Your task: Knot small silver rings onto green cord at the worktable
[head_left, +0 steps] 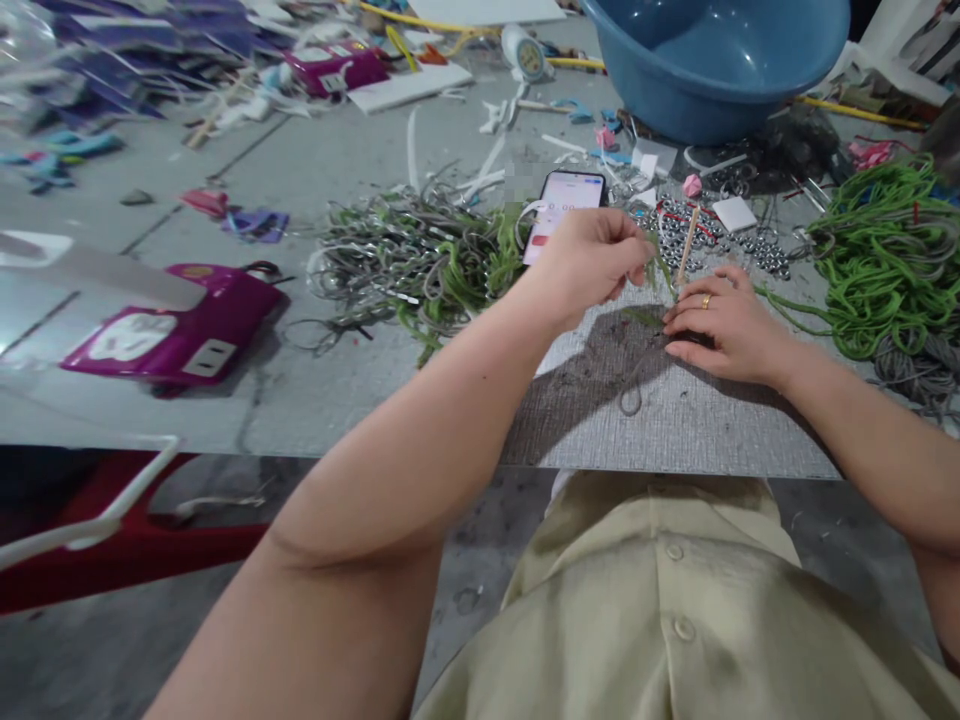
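A thin green cord runs between my two hands, low over the table. My left hand is closed in a pinch on its upper end. With fingers bent together, my right hand, wearing a ring, grips the cord's lower part; what lies under the fingertips is partly hidden. Just behind those fingertips a thin wooden stick with a pink tip rises at a slant. On the grey textured mat a loop of grey cord lies below my hands.
Left of my hands lies a heap of green and grey cords with metal chains, beside a phone. Green cords are piled at right. Behind are small metal rings and a blue basin. A purple device sits left.
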A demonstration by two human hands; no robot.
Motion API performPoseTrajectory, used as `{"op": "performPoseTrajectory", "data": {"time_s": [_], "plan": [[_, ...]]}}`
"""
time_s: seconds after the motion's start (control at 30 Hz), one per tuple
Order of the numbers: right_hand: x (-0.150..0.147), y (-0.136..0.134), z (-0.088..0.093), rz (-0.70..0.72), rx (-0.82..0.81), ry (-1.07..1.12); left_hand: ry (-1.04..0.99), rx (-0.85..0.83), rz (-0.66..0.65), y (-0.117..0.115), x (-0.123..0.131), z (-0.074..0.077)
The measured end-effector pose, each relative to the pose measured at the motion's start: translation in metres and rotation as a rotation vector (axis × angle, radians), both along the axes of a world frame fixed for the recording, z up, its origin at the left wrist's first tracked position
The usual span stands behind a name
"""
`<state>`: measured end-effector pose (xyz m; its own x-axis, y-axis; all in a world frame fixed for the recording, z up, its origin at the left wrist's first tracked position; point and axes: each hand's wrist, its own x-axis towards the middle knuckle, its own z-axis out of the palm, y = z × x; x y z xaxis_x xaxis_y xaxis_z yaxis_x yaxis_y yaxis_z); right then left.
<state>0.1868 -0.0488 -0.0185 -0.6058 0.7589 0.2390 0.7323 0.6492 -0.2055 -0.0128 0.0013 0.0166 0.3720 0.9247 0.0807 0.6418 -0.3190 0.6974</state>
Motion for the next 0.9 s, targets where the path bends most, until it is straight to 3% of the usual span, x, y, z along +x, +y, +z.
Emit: {"op": "performPoseTrajectory", "data": {"time_s": [0.2,0.33,0.43,0.67,0.9], "plan": [[0.000,-0.001,0.002,-0.238,0.134,0.112,-0.268,-0.154,-0.131,-0.008,0.015,-0.019],[0.000,-0.001,0.001,-0.244,0.119,0.138,-0.487,-0.394,-0.103,-0.015,0.021,-0.016],[0.002,0.002,-0.001,-0.222,0.061,0.184,-0.599,-0.485,-0.083,-0.019,0.023,-0.011],[0.002,0.005,0.001,-0.213,-0.043,0.283,-0.650,-0.484,-0.084,-0.018,0.024,-0.012],[0.001,0.004,0.001,-0.252,-0.036,0.401,-0.621,-0.482,-0.096,-0.018,0.023,-0.014]]}}
